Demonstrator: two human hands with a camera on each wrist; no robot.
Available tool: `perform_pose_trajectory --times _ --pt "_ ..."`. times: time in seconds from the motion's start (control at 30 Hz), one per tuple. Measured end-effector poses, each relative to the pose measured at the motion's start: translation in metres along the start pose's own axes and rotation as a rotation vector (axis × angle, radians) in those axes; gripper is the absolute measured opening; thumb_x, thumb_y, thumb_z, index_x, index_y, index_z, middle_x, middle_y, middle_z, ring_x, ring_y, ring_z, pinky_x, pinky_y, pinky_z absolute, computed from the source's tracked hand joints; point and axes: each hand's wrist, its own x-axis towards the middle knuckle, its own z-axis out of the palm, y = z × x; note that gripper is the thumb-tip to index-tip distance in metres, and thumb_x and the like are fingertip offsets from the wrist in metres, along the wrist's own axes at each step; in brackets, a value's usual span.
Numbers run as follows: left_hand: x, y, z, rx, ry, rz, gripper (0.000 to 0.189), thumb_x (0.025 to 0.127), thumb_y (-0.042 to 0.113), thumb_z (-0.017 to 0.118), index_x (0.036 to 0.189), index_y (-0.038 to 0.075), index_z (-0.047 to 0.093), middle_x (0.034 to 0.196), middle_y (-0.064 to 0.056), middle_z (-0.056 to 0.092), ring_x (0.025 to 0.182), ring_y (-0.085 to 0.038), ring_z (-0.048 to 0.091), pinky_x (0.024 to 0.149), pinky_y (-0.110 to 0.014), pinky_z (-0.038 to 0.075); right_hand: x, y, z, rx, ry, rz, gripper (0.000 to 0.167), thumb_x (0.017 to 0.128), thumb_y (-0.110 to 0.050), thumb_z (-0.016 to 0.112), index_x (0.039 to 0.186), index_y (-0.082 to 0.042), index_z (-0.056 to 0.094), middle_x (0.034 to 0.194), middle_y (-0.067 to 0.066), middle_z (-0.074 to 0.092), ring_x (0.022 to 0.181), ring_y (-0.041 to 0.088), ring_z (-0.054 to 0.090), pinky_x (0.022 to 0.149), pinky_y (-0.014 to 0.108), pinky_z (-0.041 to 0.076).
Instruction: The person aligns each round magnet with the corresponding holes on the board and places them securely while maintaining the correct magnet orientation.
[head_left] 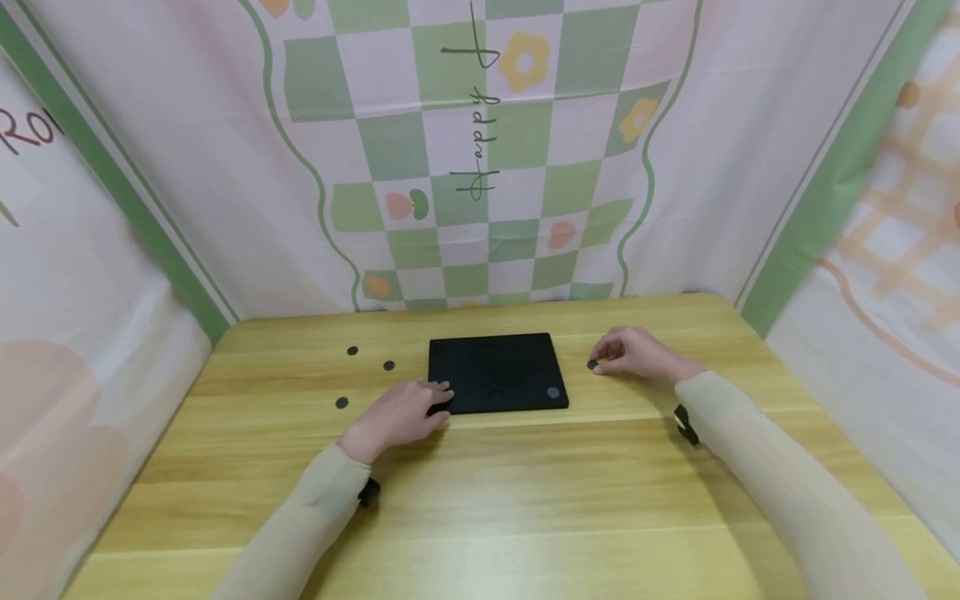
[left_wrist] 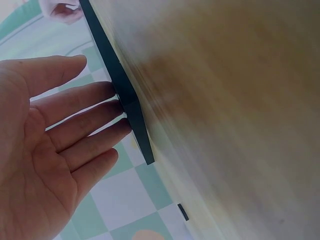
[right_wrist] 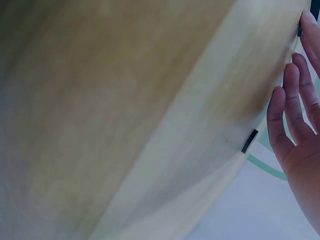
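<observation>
Nearest of all, two pale sleeves [head_left: 300, 517] stretch over the wood-grain surface [head_left: 495, 508]. Here's the left hand [head_left: 401, 412], grip wide, straight fingers touching the near left corner of the black rectangular board [head_left: 491, 367]; a round grey spot [head_left: 552, 392] shows at its near right corner. Across to the right hand [head_left: 633, 352], grip narrow, pinching a small black disc [head_left: 592, 364] near the board's right edge! Three more discs [head_left: 388, 366] dot the left side, and a green-checked cloth [head_left: 465, 243] hangs behind.

Wooden table [head_left: 495, 487]: streaked grain
Black panel [head_left: 487, 367]: flat, twelve o'clock
Dark discs [head_left: 388, 366]: three, panel's nine o'clock
Further disc [right_wrist: 250, 141]: panel's three o'clock
</observation>
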Motion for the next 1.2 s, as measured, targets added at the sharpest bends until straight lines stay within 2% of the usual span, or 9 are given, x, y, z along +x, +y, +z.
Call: perform_pose_trajectory --times 0.13,0.23,0.33,0.43,0.53,0.6,0.67,0.8,1.2 --pt "0.0000 -0.0004 0.0007 0.007 -0.001 -0.001 0.038 0.096 0.025 0.055 0.130 0.008 0.059 0.138 -0.010 0.053 0.120 -0.032 0.056 0.087 -0.035 0.048 -0.0005 -0.0016 -0.0003 -0.001 0.001 -0.004 0.017 0.077 -0.024 0.079 0.090 -0.013 0.074 0.088 0.003 0.064 0.078 0.014 0.057 0.068 0.024 0.049" --pt "0.0003 -0.0004 0.0006 0.007 0.001 0.000 0.038 0.096 0.025 0.056 0.129 0.007 0.059 0.138 -0.010 0.053 0.100 -0.030 0.063 0.076 -0.032 0.048 -0.0007 -0.0024 -0.0006 -0.006 0.000 -0.007 0.016 0.078 -0.023 0.078 0.090 -0.012 0.075 0.088 0.003 0.064 0.078 0.014 0.057 0.068 0.025 0.048" --pt "0.0008 -0.0005 0.0005 0.012 0.005 0.005 0.038 0.096 0.025 0.056 0.129 0.007 0.060 0.138 -0.011 0.053 0.077 -0.025 0.062 0.064 -0.028 0.043 -0.0009 -0.0028 -0.0010 -0.004 -0.004 -0.011 0.016 0.078 -0.023 0.078 0.090 -0.012 0.074 0.089 0.003 0.064 0.078 0.014 0.057 0.068 0.025 0.048" --pt "0.0012 -0.0007 0.0008 0.024 0.008 0.008 0.037 0.096 0.025 0.056 0.128 0.008 0.060 0.137 -0.010 0.054 0.068 -0.021 0.058 0.058 -0.026 0.040 -0.0011 -0.0032 -0.0011 0.003 -0.007 -0.019 0.016 0.079 -0.023 0.078 0.090 -0.012 0.074 0.089 0.004 0.064 0.077 0.014 0.057 0.067 0.024 0.048" --pt "0.0013 -0.0010 0.0012 0.024 0.006 0.006 0.037 0.096 0.025 0.056 0.129 0.008 0.060 0.137 -0.010 0.054 0.067 -0.020 0.057 0.055 -0.026 0.038 -0.0010 -0.0026 -0.0009 -0.003 -0.005 -0.031 0.015 0.079 -0.022 0.077 0.089 -0.012 0.074 0.088 0.003 0.064 0.076 0.013 0.057 0.066 0.024 0.048" --pt "0.0013 -0.0010 0.0013 0.019 0.009 0.005 0.037 0.096 0.025 0.056 0.128 0.008 0.060 0.137 -0.010 0.054 0.076 -0.024 0.062 0.057 -0.027 0.040 -0.0010 -0.0017 -0.0007 -0.010 -0.003 -0.041 0.014 0.079 -0.022 0.078 0.089 -0.013 0.074 0.088 0.002 0.064 0.076 0.012 0.057 0.066 0.023 0.048" --pt "0.0012 -0.0010 0.0014 0.012 0.009 0.004 0.037 0.096 0.025 0.056 0.128 0.007 0.061 0.137 -0.010 0.054 0.091 -0.028 0.065 0.061 -0.027 0.042 -0.0010 -0.0004 -0.0004 -0.018 -0.001 -0.051 0.014 0.078 -0.022 0.078 0.088 -0.013 0.074 0.087 0.002 0.064 0.075 0.012 0.057 0.066 0.023 0.049" --pt "0.0007 -0.0009 0.0012 0.000 0.006 0.000 0.038 0.096 0.026 0.056 0.128 0.008 0.060 0.137 -0.011 0.053 0.119 -0.032 0.056 0.070 -0.030 0.045 -0.0009 0.0011 0.0001 -0.017 -0.007 -0.059 0.013 0.078 -0.021 0.078 0.088 -0.014 0.074 0.087 0.001 0.063 0.075 0.011 0.057 0.065 0.022 0.049" --pt "0.0006 -0.0012 0.0013 0.000 0.000 -0.007 0.038 0.096 0.026 0.056 0.129 0.008 0.060 0.138 -0.009 0.053 0.127 -0.030 0.050 0.089 -0.036 0.048 0.0000 0.0003 -0.0006 -0.042 -0.011 -0.032 0.014 0.078 -0.024 0.079 0.087 -0.016 0.074 0.088 -0.002 0.064 0.076 0.009 0.058 0.067 0.022 0.050"
